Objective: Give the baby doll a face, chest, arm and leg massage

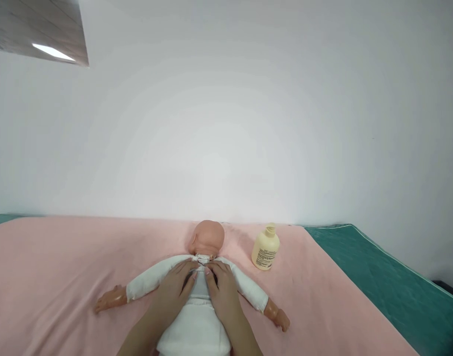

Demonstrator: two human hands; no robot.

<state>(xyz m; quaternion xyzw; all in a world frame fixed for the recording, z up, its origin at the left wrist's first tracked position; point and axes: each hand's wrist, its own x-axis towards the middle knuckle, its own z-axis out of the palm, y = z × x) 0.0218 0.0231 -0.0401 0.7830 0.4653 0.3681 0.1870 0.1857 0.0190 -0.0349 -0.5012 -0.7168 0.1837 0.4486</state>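
Observation:
A baby doll (197,326) with a white cloth body lies face down, its bald head (208,237) toward the wall and its arms spread to both sides. My left hand (174,284) rests flat on the left of its upper back, fingers stretched toward the shoulder. On the right of the upper back lies my right hand (222,287), also flat, its thumb near the doll's spine. Both thumbs point up toward the neck, a small gap between them. Dark patches on the doll's back show beside my thumbs; what they are I cannot make out.
A pale yellow bottle (265,248) with printed text stands to the right of the doll's head. Under everything spreads a pink sheet (323,301), over a green cover (389,272) seen at the right. A white wall (219,123) rises behind.

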